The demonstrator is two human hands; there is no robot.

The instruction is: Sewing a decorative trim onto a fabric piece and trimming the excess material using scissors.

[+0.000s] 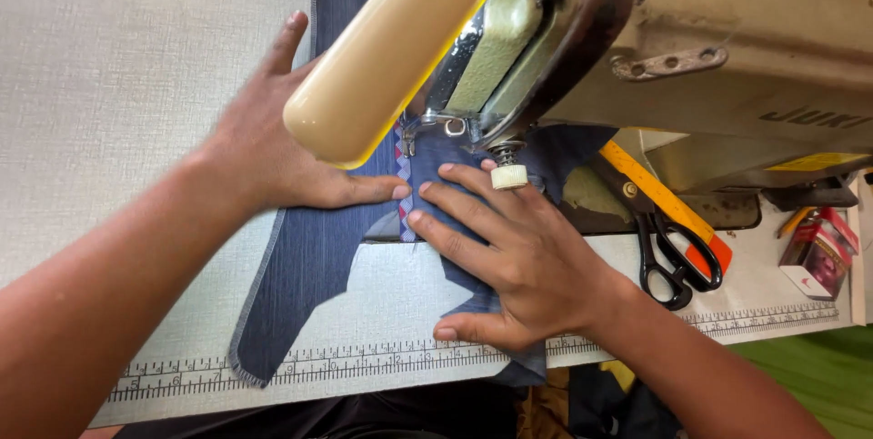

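A dark blue striped fabric piece (305, 262) lies flat on the pale sewing table (109, 103), running under the beige sewing machine (637, 48). A narrow red-and-blue patterned trim (403, 175) runs along its edge toward the presser foot (427, 125). My left hand (273, 144) presses flat on the fabric left of the trim, thumb pointing right. My right hand (505, 253) lies flat on the fabric right of the trim, fingers spread toward the needle area. Both hands hold the cloth down rather than grip it.
A cream cylinder (396, 44) juts out over the table above my left hand. Black-handled scissors (668, 253) and a yellow measuring tape (655, 189) lie right of the machine. A small red-and-pink box (818, 253) sits at the far right. A printed ruler (364, 362) runs along the table's front edge.
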